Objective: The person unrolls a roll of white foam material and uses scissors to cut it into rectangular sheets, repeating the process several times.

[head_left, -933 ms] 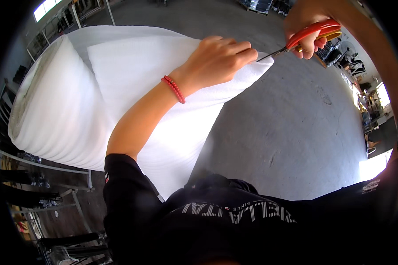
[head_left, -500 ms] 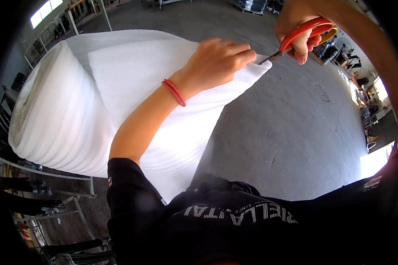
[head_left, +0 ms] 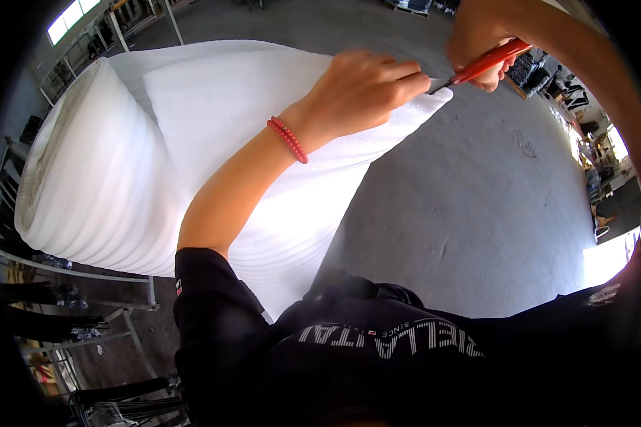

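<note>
A big roll of white foam sheet (head_left: 107, 192) lies at the left, its loose sheet stretching right toward my hands. My left hand (head_left: 367, 89), with a red bead bracelet (head_left: 288, 140) at the wrist, pinches the sheet's far right edge. Just beyond it, my right hand (head_left: 481, 53) is closed round red-handled scissors (head_left: 490, 62). The dark blades meet the sheet's edge close to my left fingertips. How far they cut into the foam is hard to make out.
Grey concrete floor (head_left: 449, 206) spreads to the right. Metal racks with dark parts (head_left: 57, 324) stand at the lower left, close under the roll. A pallet with stacked goods (head_left: 409, 6) is at the far back. Assorted equipment (head_left: 595, 171) lines the right wall.
Both hands have shifted slightly right with the sheet's edge. The scissors have turned, and their handles look closer together, seen more edge-on.
</note>
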### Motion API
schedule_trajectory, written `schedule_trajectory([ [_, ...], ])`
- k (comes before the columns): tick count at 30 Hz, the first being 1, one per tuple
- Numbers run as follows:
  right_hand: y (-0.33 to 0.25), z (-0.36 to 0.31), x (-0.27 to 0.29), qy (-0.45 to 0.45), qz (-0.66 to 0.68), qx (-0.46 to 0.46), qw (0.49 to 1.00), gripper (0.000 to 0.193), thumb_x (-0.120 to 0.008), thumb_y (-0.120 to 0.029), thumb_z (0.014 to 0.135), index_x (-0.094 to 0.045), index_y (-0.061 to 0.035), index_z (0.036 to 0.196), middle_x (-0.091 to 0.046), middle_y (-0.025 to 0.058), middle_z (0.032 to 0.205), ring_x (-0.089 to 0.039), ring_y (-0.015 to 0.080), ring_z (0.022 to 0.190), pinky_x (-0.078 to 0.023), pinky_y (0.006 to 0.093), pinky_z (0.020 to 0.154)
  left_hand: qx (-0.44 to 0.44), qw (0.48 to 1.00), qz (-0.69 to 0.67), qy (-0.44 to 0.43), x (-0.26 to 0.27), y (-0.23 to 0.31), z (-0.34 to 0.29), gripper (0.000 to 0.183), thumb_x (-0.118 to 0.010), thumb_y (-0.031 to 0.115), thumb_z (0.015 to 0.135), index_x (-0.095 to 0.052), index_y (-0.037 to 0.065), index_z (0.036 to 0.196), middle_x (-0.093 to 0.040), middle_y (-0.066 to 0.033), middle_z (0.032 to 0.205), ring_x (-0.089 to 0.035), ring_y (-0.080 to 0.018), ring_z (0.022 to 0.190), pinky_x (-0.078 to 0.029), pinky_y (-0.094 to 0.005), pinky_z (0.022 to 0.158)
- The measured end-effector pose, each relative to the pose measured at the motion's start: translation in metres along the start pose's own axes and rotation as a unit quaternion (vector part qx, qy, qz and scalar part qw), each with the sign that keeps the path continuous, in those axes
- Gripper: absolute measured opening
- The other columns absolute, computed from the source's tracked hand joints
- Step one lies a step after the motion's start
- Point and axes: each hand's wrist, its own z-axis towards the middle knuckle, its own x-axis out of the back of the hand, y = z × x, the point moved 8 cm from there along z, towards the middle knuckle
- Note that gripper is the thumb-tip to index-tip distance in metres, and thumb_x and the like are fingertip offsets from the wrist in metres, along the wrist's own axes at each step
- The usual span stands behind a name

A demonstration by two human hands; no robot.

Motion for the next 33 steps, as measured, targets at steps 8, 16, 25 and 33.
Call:
schedule_trajectory([
  [8,-0.01,0.008,-0.002,0.017,-0.024,0.024,0.999,0.012,-0.055,-0.014,0.062,-0.059,-0.004,0.069,-0.057,0.0044,0.057,-0.052,0.0144,0.048,-0.043,0.0302,0.047,-0.008,0.999,-0.03,0.012,-0.004,0.0,0.0,0.014,-0.057,0.0,0.063,-0.056,0.012,0.071,-0.055,0.0043,0.066,-0.054,-0.013,0.057,-0.04,-0.0263,0.047],
  [16,-0.013,0.014,-0.005,0.032,-0.064,0.044,0.996,0.012,-0.055,-0.014,0.062,-0.058,-0.0038,0.068,-0.056,0.0044,0.057,-0.052,0.0145,0.047,-0.042,0.0302,0.047,-0.015,1.0,0.025,-0.003,-0.005,0.006,0.009,0.01,-0.056,0.004,0.065,-0.056,0.013,0.07,-0.055,0.004,0.074,-0.054,-0.0124,0.067,-0.041,-0.0252,0.058],
  [25,-0.018,0.027,-0.025,0.04,-0.076,0.055,0.995,0.012,-0.055,-0.015,0.062,-0.058,-0.0039,0.065,-0.056,0.0044,0.055,-0.051,0.0146,0.046,-0.042,0.0302,0.046,0.124,0.95,0.205,-0.202,0.001,0.063,-0.023,0.007,-0.058,0.009,0.067,-0.052,0.009,0.069,-0.046,-0.0017,0.07,-0.049,-0.0144,0.07,-0.039,-0.0277,0.068],
  [33,-0.003,0.044,-0.02,0.054,-0.043,0.036,0.997,0.012,-0.052,-0.017,0.058,-0.056,-0.0061,0.059,-0.054,0.0027,0.051,-0.05,0.0135,0.043,-0.041,0.0293,0.044,0.146,0.904,0.267,-0.3,0.056,-0.012,-0.028,0.018,-0.064,0.012,0.069,-0.057,0.007,0.084,-0.057,-0.0049,0.07,-0.056,-0.0201,0.067,-0.039,-0.0326,0.074],
])
